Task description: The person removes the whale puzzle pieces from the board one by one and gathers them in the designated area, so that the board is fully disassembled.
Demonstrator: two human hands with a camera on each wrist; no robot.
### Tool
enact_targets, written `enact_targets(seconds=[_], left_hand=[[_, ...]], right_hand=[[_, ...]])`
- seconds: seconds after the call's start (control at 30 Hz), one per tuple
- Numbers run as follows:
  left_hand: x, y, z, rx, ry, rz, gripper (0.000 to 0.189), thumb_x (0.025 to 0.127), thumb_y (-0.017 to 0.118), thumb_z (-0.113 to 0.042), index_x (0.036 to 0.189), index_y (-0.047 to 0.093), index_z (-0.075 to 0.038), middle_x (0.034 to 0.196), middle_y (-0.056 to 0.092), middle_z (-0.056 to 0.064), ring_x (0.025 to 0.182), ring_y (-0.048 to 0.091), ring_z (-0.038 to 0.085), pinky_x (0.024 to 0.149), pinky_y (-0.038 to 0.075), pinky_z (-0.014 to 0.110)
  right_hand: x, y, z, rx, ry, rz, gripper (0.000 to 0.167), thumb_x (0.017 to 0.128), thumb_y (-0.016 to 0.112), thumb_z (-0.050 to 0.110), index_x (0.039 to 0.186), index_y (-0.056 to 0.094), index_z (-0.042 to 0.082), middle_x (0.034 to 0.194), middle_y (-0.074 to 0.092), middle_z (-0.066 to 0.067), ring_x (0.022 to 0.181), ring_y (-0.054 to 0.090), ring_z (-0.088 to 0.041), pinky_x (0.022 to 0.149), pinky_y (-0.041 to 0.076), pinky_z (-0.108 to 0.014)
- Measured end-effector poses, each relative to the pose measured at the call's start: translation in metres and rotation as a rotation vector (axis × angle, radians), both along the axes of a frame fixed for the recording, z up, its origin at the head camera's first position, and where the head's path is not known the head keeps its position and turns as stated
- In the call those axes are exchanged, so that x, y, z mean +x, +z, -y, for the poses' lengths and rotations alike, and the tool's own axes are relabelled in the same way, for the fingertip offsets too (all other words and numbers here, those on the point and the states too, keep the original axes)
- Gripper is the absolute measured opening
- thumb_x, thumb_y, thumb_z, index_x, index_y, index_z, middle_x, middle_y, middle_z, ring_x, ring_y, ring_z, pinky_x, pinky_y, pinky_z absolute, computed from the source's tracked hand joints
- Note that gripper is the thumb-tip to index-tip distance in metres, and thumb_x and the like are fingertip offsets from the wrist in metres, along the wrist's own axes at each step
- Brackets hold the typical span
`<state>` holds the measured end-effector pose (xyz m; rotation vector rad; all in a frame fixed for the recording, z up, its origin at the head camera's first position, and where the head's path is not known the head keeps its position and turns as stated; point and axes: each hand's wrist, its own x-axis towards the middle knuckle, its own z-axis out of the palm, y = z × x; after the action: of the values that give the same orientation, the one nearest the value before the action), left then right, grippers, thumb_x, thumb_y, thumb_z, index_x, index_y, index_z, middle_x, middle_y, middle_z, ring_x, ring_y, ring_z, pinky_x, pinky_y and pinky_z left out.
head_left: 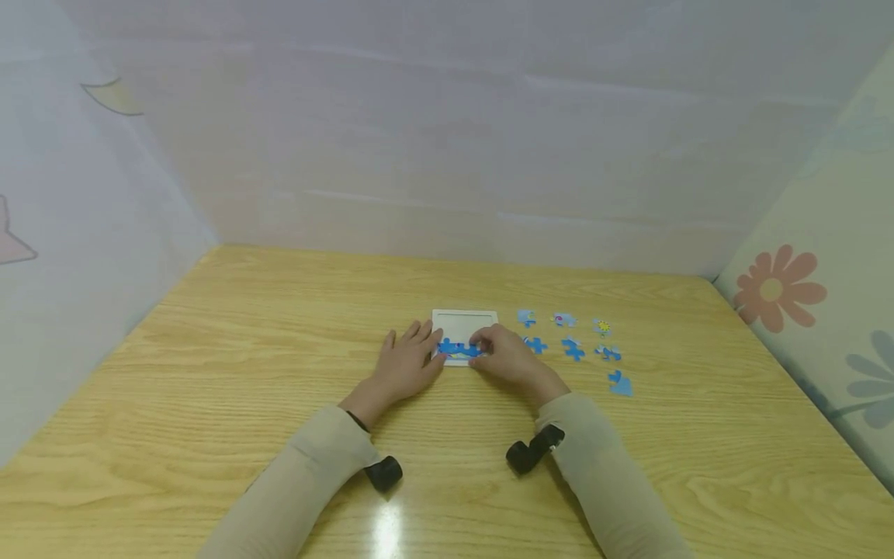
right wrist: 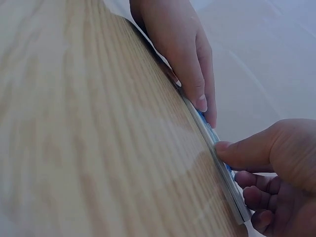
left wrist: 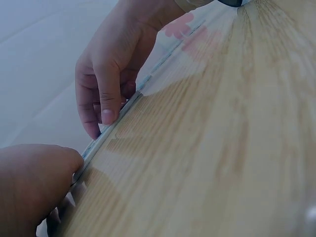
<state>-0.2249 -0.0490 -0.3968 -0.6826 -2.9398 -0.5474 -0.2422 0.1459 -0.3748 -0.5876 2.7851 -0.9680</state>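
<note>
A small white puzzle tray (head_left: 464, 314) lies on the table, with blue jigsaw pieces (head_left: 454, 349) joined along its near side; its upper part is bare. My left hand (head_left: 407, 365) rests flat at the tray's left side, fingers spread and thumb at the near left corner. Over the right end of the blue row, my right hand (head_left: 508, 355) pinches a puzzle piece with thumb and curled index finger, which mostly hide it. In the right wrist view, the right thumb (right wrist: 242, 150) touches the tray's near edge and the other fingers are bent.
To the right of the tray, several loose jigsaw pieces (head_left: 574, 349) are spread in rows, one with a yellow sun (head_left: 604, 327). A blue corner-like piece (head_left: 620, 383) lies nearest the front. Pale walls (head_left: 447, 155) bound the wooden table (head_left: 279, 326) at the back and sides.
</note>
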Motion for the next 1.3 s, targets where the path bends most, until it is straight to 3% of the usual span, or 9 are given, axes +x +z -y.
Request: enact_targets(seconds=[0.3,0.73,1.07,1.3], left_hand=[[0.0001,0.0008,-0.0001,-0.006,0.006,-0.004,0.050,0.091,0.036,-0.037,0.132,0.037,-0.010,0.137,0.026,0.012,0.125,0.018,0.029,0.094,0.009,0.056],[-0.0013,-0.0006,-0.0004,-0.004,0.011,0.004,0.050,0.091,0.036,-0.038,0.132,0.037,-0.010,0.137,0.027,0.011,0.126,0.018,0.028,0.094,0.009,0.055],[0.0001,0.0004,-0.0006,0.015,0.017,0.003,0.049,0.090,0.038,-0.037,0.131,0.039,-0.010,0.137,0.028,0.011,0.125,0.018,0.030,0.093,0.008,0.057],[0.0002,-0.0004,-0.0006,0.014,0.042,0.001,0.049,0.089,0.039,-0.038,0.131,0.040,-0.013,0.137,0.023,0.019,0.125,0.014,0.036,0.093,0.006,0.058]], right_hand=[[0.0001,0.0019,0.0016,-0.018,0.003,-0.025,0.025,0.075,0.067,0.012,0.098,0.058,0.004,0.091,0.049,-0.007,0.081,0.043,-0.020,0.076,0.038,-0.035],[-0.0011,-0.0018,0.0018,-0.048,-0.030,0.019,0.028,0.075,0.066,0.010,0.100,0.057,0.004,0.090,0.054,-0.004,0.077,0.047,-0.017,0.073,0.040,-0.034],[-0.0016,-0.0038,0.0004,-0.105,-0.010,-0.003,0.025,0.074,0.066,0.008,0.096,0.052,0.008,0.087,0.052,-0.003,0.073,0.045,-0.018,0.068,0.039,-0.031],[-0.0007,-0.0028,0.0006,-0.094,-0.019,0.000,0.026,0.075,0.065,0.007,0.098,0.055,0.004,0.085,0.052,-0.004,0.074,0.046,-0.018,0.069,0.039,-0.032]])
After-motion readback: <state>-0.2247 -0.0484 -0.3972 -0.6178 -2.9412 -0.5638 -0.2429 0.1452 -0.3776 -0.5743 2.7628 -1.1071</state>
